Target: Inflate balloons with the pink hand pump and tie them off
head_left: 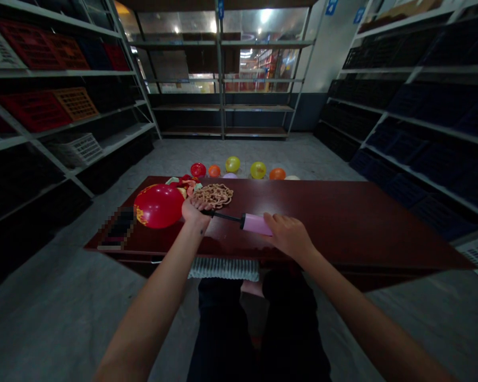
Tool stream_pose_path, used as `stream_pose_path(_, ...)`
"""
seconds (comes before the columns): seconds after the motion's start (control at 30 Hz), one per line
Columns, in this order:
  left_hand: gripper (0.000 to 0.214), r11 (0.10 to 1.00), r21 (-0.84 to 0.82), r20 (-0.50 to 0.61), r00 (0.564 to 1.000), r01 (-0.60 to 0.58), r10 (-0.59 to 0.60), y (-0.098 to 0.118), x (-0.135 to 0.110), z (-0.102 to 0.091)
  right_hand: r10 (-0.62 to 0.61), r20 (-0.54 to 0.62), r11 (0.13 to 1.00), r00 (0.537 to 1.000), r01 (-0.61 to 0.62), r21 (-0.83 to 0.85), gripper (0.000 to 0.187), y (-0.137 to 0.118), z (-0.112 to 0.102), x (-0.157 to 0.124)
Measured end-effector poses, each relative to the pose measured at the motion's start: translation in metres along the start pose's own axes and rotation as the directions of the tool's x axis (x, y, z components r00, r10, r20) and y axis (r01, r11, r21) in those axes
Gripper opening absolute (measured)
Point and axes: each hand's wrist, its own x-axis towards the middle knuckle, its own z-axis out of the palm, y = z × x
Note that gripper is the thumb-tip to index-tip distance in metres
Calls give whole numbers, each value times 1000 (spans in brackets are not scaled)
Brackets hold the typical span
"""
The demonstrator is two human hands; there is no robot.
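A hand balloon pump with a pink barrel (257, 224) and a thin black shaft lies level between my hands, over the table. My right hand (289, 233) is wrapped round the barrel's right end. At the pump's black left end, my left hand (196, 211) is closed, palm partly turned up. Directly left of that hand is a large inflated red balloon (159, 206) with yellow print; its neck is hidden by the hand. Just beyond my left fingers lies a heap of tan, beaded-looking strands (214, 196). Crumpled red and pale green pieces (185, 183) lie behind the balloon.
The dark red table (322, 217) spans in front of my knees. A pixelated dark object (118, 228) lies at its left end. Several balloons, including a yellow balloon (258, 170), show beyond the far edge. Racks with crates (77, 103) stand on both sides.
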Motion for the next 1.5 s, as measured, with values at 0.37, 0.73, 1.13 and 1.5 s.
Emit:
stream_pose_path(0.37,42,969,-49,163,955,-242,247,29,-27,29,63,-10,992,998,-61,111,46,29,-12,9)
stream_pose_path(0.73,50,945,-81,287,900,-318,327,-17,-80,64,46,-34,968,998,-37,249,43,27,-34,18)
stream_pose_path(1.13,42,999,-21,190,981,-39,42,-37,-43,35,62,-9,992,998,-61,110,41,-10,-38,24)
stream_pose_path(1.5,38,999,24,68,997,-44,42,14,-8,12,49,-58,999,997,-48,16,46,13,-6,-12)
